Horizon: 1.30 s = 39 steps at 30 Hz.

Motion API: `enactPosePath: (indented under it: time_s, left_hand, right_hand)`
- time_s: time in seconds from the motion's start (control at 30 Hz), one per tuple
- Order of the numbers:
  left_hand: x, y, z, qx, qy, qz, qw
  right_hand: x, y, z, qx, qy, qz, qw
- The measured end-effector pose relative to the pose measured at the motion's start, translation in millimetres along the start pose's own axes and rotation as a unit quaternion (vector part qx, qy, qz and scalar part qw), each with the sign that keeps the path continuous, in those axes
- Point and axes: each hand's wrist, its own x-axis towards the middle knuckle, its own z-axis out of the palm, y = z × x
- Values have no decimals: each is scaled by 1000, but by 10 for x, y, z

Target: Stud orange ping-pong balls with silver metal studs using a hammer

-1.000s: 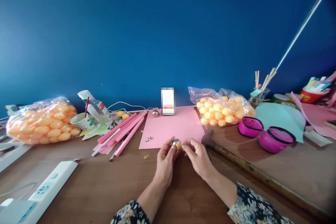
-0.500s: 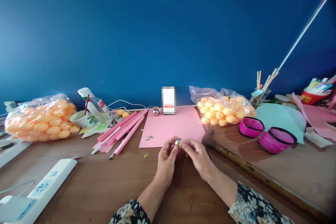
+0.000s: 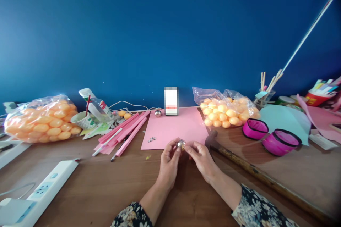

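Note:
A shiny silver ball [image 3: 180, 143] is held up between my two hands, just in front of the pink sheet [image 3: 176, 124]. My left hand [image 3: 169, 158] pinches it from the left with thumb and fingertips. From the right, my right hand [image 3: 201, 156] has its thumb and forefinger closed against the ball's side. A small yellowish patch shows at its lower edge; I cannot make out what it is. Several tiny silver balls [image 3: 151, 139] lie on the sheet's left part, and another larger silver ball [image 3: 158, 113] rests near its back edge.
A hammer [image 3: 255, 172] lies right of my hands. Bags of orange balls [image 3: 39, 122] [image 3: 222, 111] flank the sheet. Pink strips [image 3: 128, 131], a power strip [image 3: 45, 188], a bottle [image 3: 97, 106], magenta bands [image 3: 281, 142] and a pixelated upright object [image 3: 171, 101] are on the table.
Hardly anything differs. Both hands stay in place on the silver ball, which looks turned very slightly, with less of the yellowish patch showing.

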Motion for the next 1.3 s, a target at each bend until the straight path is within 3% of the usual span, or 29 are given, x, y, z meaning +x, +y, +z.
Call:
enactPosePath:
  time_s: [1.3]
  left_hand:
    - [2, 1, 2, 22, 0, 10, 1000]
  right_hand:
    - [0, 32, -5, 8, -13, 16, 1000]
